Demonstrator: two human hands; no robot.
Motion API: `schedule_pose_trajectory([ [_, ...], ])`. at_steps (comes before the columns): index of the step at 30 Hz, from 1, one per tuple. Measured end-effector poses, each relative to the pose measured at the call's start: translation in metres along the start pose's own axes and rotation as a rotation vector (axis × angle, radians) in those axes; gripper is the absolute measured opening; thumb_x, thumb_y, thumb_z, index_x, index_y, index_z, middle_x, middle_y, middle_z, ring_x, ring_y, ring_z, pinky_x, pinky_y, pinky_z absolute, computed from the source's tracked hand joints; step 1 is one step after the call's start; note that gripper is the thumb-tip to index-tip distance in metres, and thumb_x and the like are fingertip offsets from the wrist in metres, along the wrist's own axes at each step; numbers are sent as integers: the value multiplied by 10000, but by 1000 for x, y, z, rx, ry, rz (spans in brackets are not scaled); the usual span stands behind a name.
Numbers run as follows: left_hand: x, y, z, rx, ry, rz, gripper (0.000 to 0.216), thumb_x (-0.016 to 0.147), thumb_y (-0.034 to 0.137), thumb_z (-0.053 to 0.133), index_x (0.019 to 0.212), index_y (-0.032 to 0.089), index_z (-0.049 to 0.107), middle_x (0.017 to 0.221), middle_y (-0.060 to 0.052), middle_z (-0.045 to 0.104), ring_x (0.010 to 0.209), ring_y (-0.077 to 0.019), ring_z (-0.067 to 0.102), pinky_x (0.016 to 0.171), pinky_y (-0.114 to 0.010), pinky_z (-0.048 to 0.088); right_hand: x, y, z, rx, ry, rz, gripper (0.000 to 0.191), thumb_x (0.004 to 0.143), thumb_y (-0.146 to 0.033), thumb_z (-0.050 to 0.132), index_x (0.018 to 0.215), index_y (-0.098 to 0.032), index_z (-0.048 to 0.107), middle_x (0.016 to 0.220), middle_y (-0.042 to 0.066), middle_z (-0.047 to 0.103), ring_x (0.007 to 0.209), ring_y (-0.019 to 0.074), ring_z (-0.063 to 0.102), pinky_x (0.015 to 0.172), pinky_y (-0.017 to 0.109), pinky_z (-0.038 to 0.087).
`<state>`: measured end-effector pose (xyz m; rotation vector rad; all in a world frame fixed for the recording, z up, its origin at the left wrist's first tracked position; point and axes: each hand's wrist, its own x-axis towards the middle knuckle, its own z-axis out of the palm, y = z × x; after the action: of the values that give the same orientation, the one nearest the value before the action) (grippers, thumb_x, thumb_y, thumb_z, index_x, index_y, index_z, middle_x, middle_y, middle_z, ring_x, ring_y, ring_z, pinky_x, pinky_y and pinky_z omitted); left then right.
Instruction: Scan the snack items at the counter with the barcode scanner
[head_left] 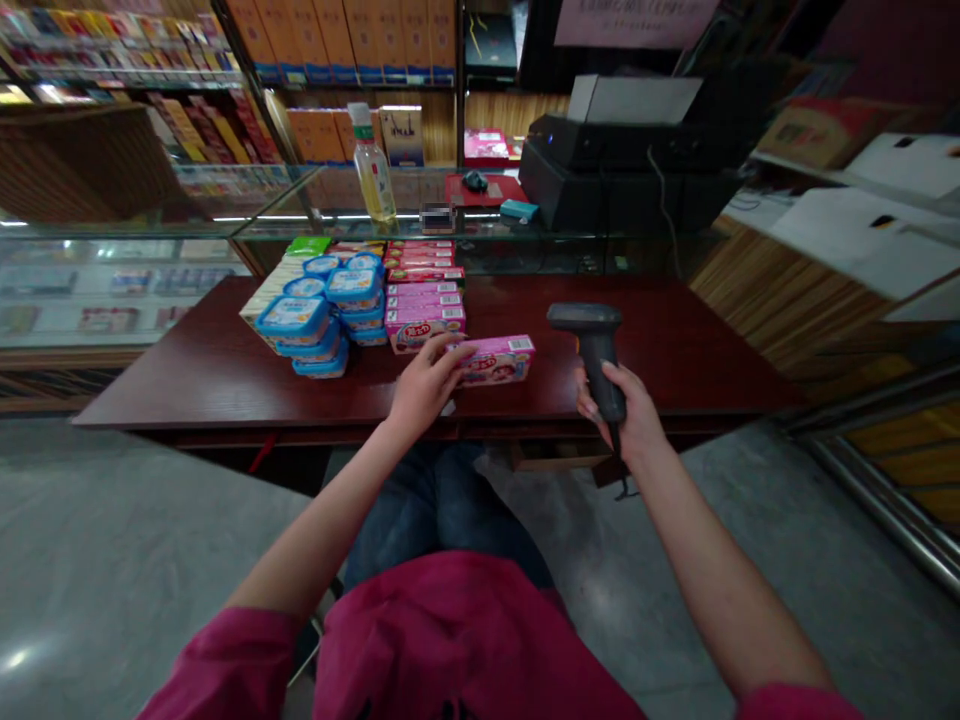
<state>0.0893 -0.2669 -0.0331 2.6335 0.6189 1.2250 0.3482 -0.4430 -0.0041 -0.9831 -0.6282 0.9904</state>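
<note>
just right of the left grip [424, 388] is the pink box [499, 364], held at its left end with the fingers curled over it; whether it rests on the table [675, 360] i cannot tell. the right grip [634, 408] is closed around the handle of a dark scanner [598, 345], its head above that hand and its cable hanging below. beyond the left grip stand more pink boxes [425, 335], with stacked blue-lidded tubs [300, 325] to their left.

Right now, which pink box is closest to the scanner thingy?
The lone pink box with the left hand on it. It sits apart; the other pink boxes are grouped together beside the blue tubs.
</note>
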Motion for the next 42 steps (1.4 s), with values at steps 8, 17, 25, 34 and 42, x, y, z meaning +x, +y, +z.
schedule_pose_trajectory([
  [8,78,28,105,-52,-212,116,621,1023,91,592,1611,272,508,1636,-120,576,1584,-277,498,1276,-456,504,101,-36,-85,97,322,-97,289,826,-433,814,928,-208,665,719,-22,686,423,65,490,376,187,418],
  [17,199,32,224,20,-221,52,504,1047,73,516,1527,204,602,1654,-99,586,1583,-270,506,1223,-427,544,133,-43,-148,343,513,-145,233,964,-434,664,938,-205,634,687,-21,658,451,54,489,408,141,437],
  [25,273,29,310,140,-169,58,477,1098,162,456,1547,214,606,1641,-101,600,1566,-300,514,1223,-482,488,138,-30,-146,238,485,-223,320,818,-454,802,880,-188,636,691,-14,677,431,64,499,394,191,414],
  [34,304,15,341,141,-112,13,484,1097,167,449,1530,287,628,1748,-103,460,1634,-296,404,1319,-545,331,133,-31,-143,216,441,-223,354,775,-460,830,932,-183,674,733,-21,690,450,61,508,407,193,422],
  [42,271,31,311,127,-78,-68,878,965,152,714,1739,323,336,1798,-112,361,1638,-370,378,1331,-574,311,132,-38,-141,167,397,-166,291,829,-450,795,906,-208,652,727,-7,693,460,64,507,432,176,438],
])
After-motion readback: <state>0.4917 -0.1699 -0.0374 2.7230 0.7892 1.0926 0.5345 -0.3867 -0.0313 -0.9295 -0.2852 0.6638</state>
